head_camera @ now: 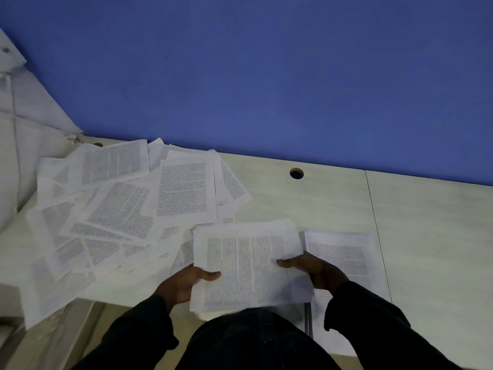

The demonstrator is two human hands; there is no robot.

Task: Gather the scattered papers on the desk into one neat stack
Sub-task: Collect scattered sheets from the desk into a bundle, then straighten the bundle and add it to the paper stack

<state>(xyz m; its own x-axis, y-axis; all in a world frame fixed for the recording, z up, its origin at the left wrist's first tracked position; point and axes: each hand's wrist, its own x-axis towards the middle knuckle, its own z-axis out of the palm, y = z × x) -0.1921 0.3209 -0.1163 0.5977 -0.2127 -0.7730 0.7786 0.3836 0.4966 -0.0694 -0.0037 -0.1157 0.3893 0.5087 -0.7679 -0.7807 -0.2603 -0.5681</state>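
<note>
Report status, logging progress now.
Both grips on held sheaf: left hand, right hand. Stack started right. Loose papers remain left.

White papers [184, 190] with dense black print, pale, perhaps wood-grained desk [426, 222], blue wall [266, 76], black sleeves [373, 316].

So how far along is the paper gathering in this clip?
Partly done. A stack already lies on the desk at the right. In hand: the left hand and right hand grip a bundle by its sides. Left to do: many loose sheets are scattered overlapping across the desk's left, some overhanging the front edge.
</note>
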